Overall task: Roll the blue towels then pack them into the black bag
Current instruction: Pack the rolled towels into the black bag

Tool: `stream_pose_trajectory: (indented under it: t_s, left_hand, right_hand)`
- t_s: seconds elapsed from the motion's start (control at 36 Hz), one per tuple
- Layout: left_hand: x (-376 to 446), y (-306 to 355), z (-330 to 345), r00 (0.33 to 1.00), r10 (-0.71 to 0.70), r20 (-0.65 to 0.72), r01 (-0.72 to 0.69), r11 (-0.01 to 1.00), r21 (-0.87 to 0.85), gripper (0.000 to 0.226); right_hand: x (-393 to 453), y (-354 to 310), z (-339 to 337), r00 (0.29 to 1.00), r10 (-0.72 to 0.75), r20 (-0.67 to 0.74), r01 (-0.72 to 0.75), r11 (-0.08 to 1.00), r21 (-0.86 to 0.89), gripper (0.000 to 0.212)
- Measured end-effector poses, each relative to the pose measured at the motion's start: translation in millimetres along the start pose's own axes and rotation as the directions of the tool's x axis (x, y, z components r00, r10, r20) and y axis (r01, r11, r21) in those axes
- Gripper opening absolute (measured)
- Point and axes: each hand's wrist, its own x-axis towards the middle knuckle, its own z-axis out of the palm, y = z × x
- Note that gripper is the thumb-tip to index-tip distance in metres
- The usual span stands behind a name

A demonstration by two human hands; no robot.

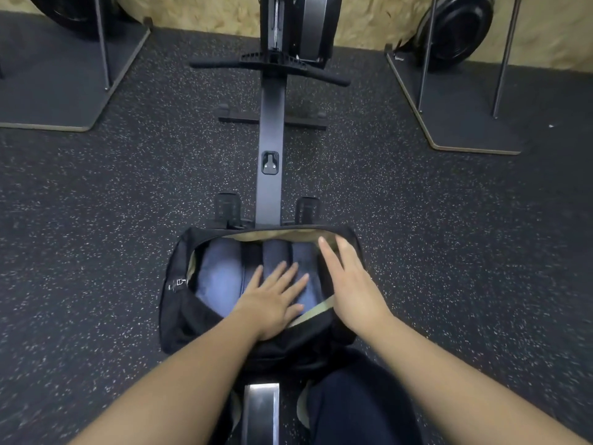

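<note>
Rolled blue towels point(221, 277) were packed in the black bag point(179, 303) at 6 o'clock. Left hand point(272, 300) lay flat on them, right hand point(349, 284) open at the bag's 3 o'clock rim. Soft, light, compressible; best gripped around mid-roll.

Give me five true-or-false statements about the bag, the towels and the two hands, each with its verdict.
1. The black bag is open at the top. True.
2. The left hand grips a towel by its corner. False: it lies flat, fingers straight, on the rolled blue towels.
3. The towels lie spread on the floor. False: they sit rolled inside the bag.
4. The right hand is at the bag's right edge, fingers straight. True.
5. The bag stands on a table. False: it rests on the rowing machine's rail, above the speckled floor.
</note>
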Motion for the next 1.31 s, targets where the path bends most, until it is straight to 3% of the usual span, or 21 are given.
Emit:
stream_pose_trajectory:
  t_s: [0.14, 0.28, 0.39, 0.47, 0.56, 0.64, 0.72, 0.78, 0.86, 0.92, 0.97, 1.06, 1.11, 1.31]
  left_hand:
    - [2, -9, 23, 0.985, -0.068, 0.157, 0.064, 0.998, 0.029, 0.059]
    - [8, -3, 21, 0.999, 0.018, 0.029, -0.017, 1.000, -0.011, 0.077]
    - [16, 15, 17, 0.995, 0.050, 0.088, -0.053, 0.998, 0.025, 0.056]
    - [16, 18, 6, 0.995, 0.051, 0.085, -0.056, 0.997, 0.055, 0.054]
    - [6, 6, -3, 0.982, 0.103, -0.160, -0.094, 0.994, 0.062, 0.051]
    - [-16, -11, -7, 0.863, 0.083, -0.498, -0.102, 0.995, -0.011, 0.043]
    - [-42, -30, 0, 0.767, 0.001, -0.642, -0.137, 0.977, -0.163, 0.029]
    - [-57, -41, 8, 0.732, -0.095, -0.675, -0.082, 0.971, -0.225, 0.025]
    - [-74, -54, 19, 0.661, -0.351, -0.663, 0.086, 0.914, -0.397, 0.023]
    - [-78, -62, 23, 0.591, -0.552, -0.588, 0.208, 0.809, -0.550, 0.024]
    - [-78, -73, 24, 0.603, -0.640, -0.475, 0.213, 0.704, -0.677, 0.037]
    - [-75, -89, 22, 0.701, -0.637, -0.320, 0.185, 0.596, -0.781, 0.044]
    - [-72, -99, 20, 0.749, -0.618, -0.236, 0.237, 0.584, -0.776, 0.042]
    - [-72, -116, 18, 0.794, -0.597, -0.115, 0.285, 0.533, -0.797, 0.032]
  right_hand:
    - [-5, 5, -2, 0.999, -0.042, 0.023, 0.042, 0.999, 0.008, 0.095]
    - [-9, 9, 3, 0.997, -0.071, 0.016, 0.071, 0.997, 0.001, 0.094]
    - [-9, 12, 5, 0.996, -0.086, 0.008, 0.086, 0.996, 0.017, 0.092]
    - [-9, 12, 9, 0.996, -0.086, -0.002, 0.086, 0.996, 0.031, 0.092]
    - [-11, 12, 19, 0.993, -0.073, -0.095, 0.077, 0.996, 0.040, 0.097]
    - [-12, 8, 28, 0.985, -0.090, -0.145, 0.097, 0.994, 0.049, 0.097]
    - [-14, -9, 36, 0.979, -0.150, -0.138, 0.159, 0.985, 0.060, 0.097]
    - [-17, -25, 43, 0.975, -0.193, -0.112, 0.199, 0.979, 0.044, 0.085]
    - [-18, -51, 52, 0.963, -0.247, -0.112, 0.255, 0.965, 0.064, 0.082]
    - [-18, -65, 56, 0.957, -0.270, -0.107, 0.280, 0.956, 0.089, 0.087]
    - [-16, -78, 58, 0.953, -0.283, -0.108, 0.295, 0.949, 0.108, 0.088]
    - [-12, -93, 59, 0.954, -0.289, -0.078, 0.297, 0.945, 0.137, 0.085]
    - [-9, -101, 60, 0.955, -0.291, -0.061, 0.297, 0.943, 0.149, 0.082]
    - [7, -127, 62, 0.954, -0.300, 0.016, 0.291, 0.936, 0.197, 0.068]
